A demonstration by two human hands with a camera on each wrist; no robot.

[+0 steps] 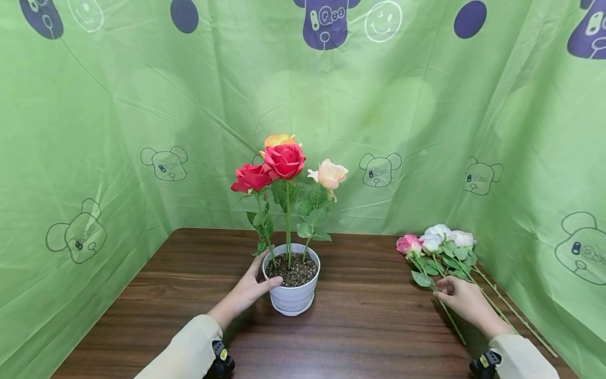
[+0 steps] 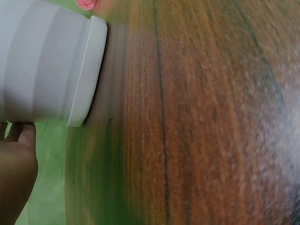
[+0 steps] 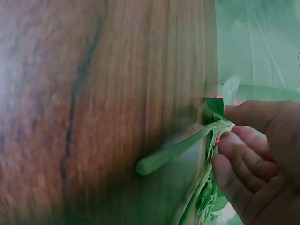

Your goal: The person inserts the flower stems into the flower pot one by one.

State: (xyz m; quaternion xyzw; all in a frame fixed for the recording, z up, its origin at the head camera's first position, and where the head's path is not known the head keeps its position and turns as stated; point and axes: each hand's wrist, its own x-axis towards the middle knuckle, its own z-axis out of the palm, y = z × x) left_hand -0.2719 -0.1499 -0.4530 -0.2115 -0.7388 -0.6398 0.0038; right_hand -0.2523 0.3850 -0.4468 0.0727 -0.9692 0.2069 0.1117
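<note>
A white pot (image 1: 294, 300) filled with dark soil holds upright flowers: two red roses (image 1: 284, 160), an orange one partly behind, and a pale peach rose (image 1: 332, 174). My left hand (image 1: 246, 290) grips the pot's left side, thumb at the rim; the left wrist view shows fingers of that hand (image 2: 18, 164) against the pot (image 2: 42, 65). On the right, my right hand (image 1: 461, 301) pinches the stem of the pink rose (image 1: 409, 244). In the right wrist view, the hand (image 3: 262, 164) has thumb and fingertips at the green stem (image 3: 176, 153).
Several white roses (image 1: 437, 231) with long stems lie beside the pink one, near the right edge of the brown wooden table (image 1: 189, 273). A green patterned cloth (image 1: 213, 105) hangs behind the table and at both sides.
</note>
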